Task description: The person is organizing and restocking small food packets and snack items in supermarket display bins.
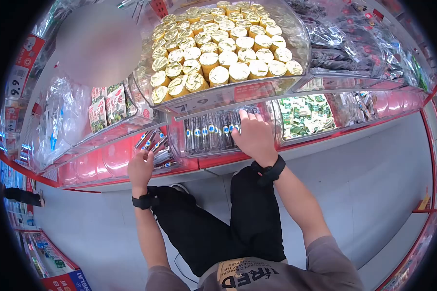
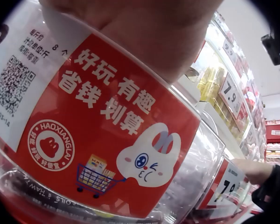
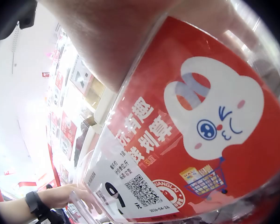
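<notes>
In the head view, my left hand point(image 1: 140, 169) reaches over the front of a lower clear bin, fingertips at the dark packets point(image 1: 156, 146) lying loosely there. My right hand point(image 1: 255, 137) is over the neighbouring bin, its fingers spread across a row of slim dark packets point(image 1: 206, 132) with blue and yellow labels. The right wrist view shows the left hand point(image 3: 67, 196) with extended fingers beside a bin wall. Red-and-white price labels with a rabbit cartoon, one label point(image 2: 130, 135) close to the left wrist camera and another label point(image 3: 196, 121) close to the right, hide most of the bins' contents there.
Above, a clear bin holds gold-foil-topped rolls point(image 1: 228, 59). Green-and-white packets point(image 1: 306, 115) fill the bin to the right. Clear-bagged goods point(image 1: 65, 116) and red-white packets point(image 1: 115, 104) sit at the left. The upper bins' front edge overhangs the lower row.
</notes>
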Motion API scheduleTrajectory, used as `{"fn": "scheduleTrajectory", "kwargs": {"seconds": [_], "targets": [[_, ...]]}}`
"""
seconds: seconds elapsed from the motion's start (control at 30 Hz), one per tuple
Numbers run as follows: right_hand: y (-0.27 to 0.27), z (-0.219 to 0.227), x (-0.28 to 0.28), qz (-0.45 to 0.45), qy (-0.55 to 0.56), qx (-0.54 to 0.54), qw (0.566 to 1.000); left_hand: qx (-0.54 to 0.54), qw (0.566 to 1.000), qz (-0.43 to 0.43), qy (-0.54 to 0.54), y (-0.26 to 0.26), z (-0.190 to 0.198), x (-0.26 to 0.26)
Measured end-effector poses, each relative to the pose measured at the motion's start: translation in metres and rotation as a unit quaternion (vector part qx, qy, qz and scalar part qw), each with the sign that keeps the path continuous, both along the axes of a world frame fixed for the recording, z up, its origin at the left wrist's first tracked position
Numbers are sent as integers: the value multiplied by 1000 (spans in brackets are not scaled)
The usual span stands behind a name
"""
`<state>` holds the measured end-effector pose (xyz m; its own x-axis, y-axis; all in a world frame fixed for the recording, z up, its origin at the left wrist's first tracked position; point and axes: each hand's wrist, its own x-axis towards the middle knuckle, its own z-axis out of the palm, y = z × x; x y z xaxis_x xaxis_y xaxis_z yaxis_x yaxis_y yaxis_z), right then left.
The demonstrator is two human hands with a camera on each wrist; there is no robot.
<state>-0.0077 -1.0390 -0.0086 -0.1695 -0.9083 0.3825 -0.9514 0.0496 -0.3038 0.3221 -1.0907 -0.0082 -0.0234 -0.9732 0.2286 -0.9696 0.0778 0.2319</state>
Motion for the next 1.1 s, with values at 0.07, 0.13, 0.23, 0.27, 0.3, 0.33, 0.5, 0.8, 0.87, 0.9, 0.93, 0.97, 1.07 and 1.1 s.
{"fn": "scheduleTrajectory", "kwargs": {"seconds": [0.07, 0.13, 0.23, 0.27, 0.3, 0.33, 0.5, 0.8, 0.87, 0.9, 0.93, 0.97, 1.07, 1.1], "targets": [[0, 4, -1, -1, 1, 18, 1000, 24, 1000, 7, 5, -1, 0, 1], [3, 11, 0, -6, 11, 51, 999, 45, 999, 3, 14, -5, 0, 3], [3, 5, -1, 3, -5, 63, 998, 88, 996, 11, 10, -9, -5, 8], [0, 7, -2, 9, -15, 67, 998, 91, 996, 14, 7, -12, -3, 7], [2, 13, -1, 5, -13, 84, 996, 92, 996, 22, 5, -13, -4, 6], [1, 9, 0, 8, -6, 59, 998, 92, 995, 30, 4, -13, -4, 7], [0, 5, 0, 15, -7, 70, 997, 86, 996, 33, 7, -12, -3, 6], [2, 12, -2, 8, -64, 89, 994, 113, 993, 20, 6, -13, -3, 9], [6, 13, -1, 5, -66, 68, 995, 114, 993, 13, 7, -16, -4, 10], [8, 14, -1, 3, -66, 58, 996, 107, 994, 10, 1, -14, -2, 8], [10, 14, -1, 7, -76, 65, 995, 100, 995, 8, -4, -10, -1, 7], [10, 14, -2, 14, -84, 70, 994, 92, 996, 8, -6, -10, 0, 6], [6, 17, -3, 6, -92, 117, 989, 72, 997, -2, -1, -12, -4, 8], [6, 18, -3, -5, -81, 129, 988, 74, 997, 2, -8, -9, -1, 6]]}}
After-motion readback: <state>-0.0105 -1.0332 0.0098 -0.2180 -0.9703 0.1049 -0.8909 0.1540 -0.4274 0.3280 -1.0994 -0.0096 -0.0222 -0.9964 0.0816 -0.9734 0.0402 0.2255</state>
